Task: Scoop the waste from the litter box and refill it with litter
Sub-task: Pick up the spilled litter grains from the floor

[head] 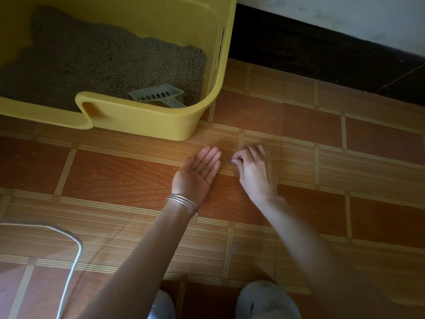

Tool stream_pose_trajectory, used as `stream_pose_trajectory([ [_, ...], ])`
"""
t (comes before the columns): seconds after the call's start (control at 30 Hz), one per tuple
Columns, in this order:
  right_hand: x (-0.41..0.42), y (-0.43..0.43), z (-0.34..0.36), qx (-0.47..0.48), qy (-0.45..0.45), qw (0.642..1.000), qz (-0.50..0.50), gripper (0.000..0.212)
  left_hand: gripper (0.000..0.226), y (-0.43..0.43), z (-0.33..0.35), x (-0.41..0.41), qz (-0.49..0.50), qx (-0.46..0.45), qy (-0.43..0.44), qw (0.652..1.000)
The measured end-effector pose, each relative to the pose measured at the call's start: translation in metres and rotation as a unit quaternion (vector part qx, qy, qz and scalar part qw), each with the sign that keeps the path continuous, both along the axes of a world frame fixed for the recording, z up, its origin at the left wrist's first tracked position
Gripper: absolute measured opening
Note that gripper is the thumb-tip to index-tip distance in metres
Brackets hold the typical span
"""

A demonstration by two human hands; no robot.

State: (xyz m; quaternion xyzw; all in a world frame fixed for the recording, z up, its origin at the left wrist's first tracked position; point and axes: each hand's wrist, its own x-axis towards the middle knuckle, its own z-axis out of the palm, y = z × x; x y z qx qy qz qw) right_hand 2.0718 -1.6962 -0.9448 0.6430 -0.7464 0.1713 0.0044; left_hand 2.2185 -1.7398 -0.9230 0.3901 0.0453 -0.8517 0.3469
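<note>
A yellow litter box [147,120] stands on the floor at the upper left, filled with grey-brown litter [92,61]. A pale grey slotted scoop [158,95] lies in the litter at the box's near right corner. In front of the box, my left hand [197,171] lies palm up just above the floor, fingers straight, with several litter grains [203,169] on the palm. My right hand [253,166] is beside it, knuckles up, pinching a few grains at its fingertips.
The floor is brown tile with striped bands [299,157]. A dark skirting board [322,54] runs along the wall at the right. A white rounded rim [69,245] shows at the lower left. Two pale slippers [264,300] are at the bottom edge.
</note>
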Motion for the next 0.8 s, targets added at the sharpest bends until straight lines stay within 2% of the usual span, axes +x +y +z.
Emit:
stream_pose_trajectory([
  [0.13, 0.011, -0.004, 0.013, -0.032, -0.131, 0.991, -0.005, 0.010, 0.040, 0.000, -0.001, -0.001, 0.003, 0.000, -0.005, 1.000],
  [0.23, 0.033, -0.012, 0.032, -0.060, -0.217, 0.974, 0.032, 0.015, 0.038, -0.001, -0.001, -0.003, 0.007, 0.005, -0.018, 1.000],
  [0.33, 0.043, -0.014, 0.037, -0.048, -0.232, 0.970, 0.061, 0.009, 0.036, 0.001, -0.003, -0.006, 0.006, 0.008, -0.031, 0.999],
  [0.43, 0.027, -0.007, 0.036, -0.037, -0.261, 0.964, 0.033, 0.012, 0.038, 0.000, -0.002, -0.003, 0.004, 0.002, -0.026, 1.000],
  [0.53, -0.003, 0.002, 0.036, -0.017, -0.232, 0.973, -0.002, 0.017, 0.040, -0.002, 0.000, 0.001, 0.016, 0.008, -0.004, 1.000],
  [0.67, -0.029, 0.009, 0.021, 0.063, -0.210, 0.975, -0.039, 0.031, 0.040, -0.003, 0.002, 0.002, 0.025, 0.016, 0.005, 1.000],
  [0.8, -0.028, 0.008, 0.011, 0.063, -0.213, 0.974, -0.033, 0.036, 0.041, 0.000, 0.003, 0.003, 0.003, 0.008, -0.003, 1.000],
])
